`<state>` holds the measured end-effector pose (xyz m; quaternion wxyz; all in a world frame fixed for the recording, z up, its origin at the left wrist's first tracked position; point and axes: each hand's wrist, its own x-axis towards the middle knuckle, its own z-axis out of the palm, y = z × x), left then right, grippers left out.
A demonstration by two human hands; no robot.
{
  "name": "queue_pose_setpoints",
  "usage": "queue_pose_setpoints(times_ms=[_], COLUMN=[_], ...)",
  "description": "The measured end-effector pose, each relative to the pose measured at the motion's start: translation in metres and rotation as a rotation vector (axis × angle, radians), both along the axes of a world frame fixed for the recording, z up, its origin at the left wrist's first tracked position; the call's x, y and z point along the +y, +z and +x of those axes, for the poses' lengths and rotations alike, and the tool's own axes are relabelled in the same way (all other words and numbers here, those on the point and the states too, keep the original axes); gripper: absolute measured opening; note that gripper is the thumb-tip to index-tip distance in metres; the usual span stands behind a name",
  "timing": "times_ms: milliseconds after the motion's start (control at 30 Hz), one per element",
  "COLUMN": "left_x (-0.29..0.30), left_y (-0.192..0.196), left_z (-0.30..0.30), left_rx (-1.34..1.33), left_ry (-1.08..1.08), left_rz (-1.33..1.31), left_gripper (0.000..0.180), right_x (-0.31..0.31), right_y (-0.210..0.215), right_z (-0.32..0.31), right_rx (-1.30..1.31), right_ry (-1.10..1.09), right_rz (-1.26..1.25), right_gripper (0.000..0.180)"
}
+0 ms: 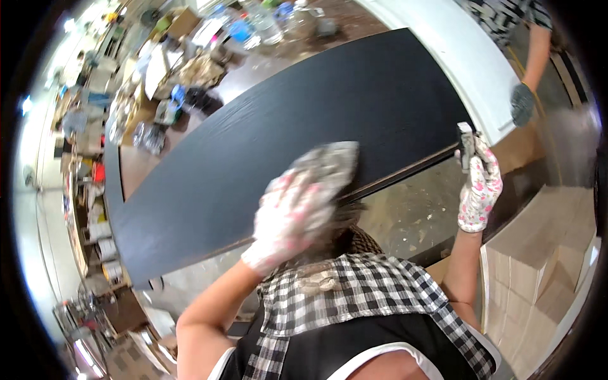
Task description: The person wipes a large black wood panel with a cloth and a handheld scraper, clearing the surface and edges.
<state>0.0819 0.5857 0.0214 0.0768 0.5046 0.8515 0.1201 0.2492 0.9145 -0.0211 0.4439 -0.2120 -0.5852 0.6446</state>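
A long black board (329, 101) lies in front of me, its surface faintly grained. My left hand (288, 212), in a white glove with pink spots, is closed on a grey rag (339, 163) over the near part of the board. Motion smears both the rag and the fingers. At the board's right end my right hand (479, 193), in a matching flowered glove, grips a small grey block (466, 149) with a pale top between thumb and fingers. The block's exact kind cannot be made out.
A white panel (437, 38) runs beyond the board. Past it, another person's grey-gloved hand (522, 104) hangs at its edge. Clear bottles (263, 25), rags and boxes crowd the table's far left. A large open cardboard box (532, 272) stands at my right.
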Motion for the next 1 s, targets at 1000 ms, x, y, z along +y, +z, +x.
queue_pose_setpoints(times_ms=[1000], left_x=[-0.251], left_y=[0.011], left_z=[-0.065], left_rx=[-0.152], left_ry=[0.386], left_rz=[-0.040], left_gripper=[0.062], right_x=[-0.183], right_y=[-0.012], right_z=[-0.161], right_rx=[-0.215], right_ry=[0.120], right_rz=[0.247], right_gripper=[0.033])
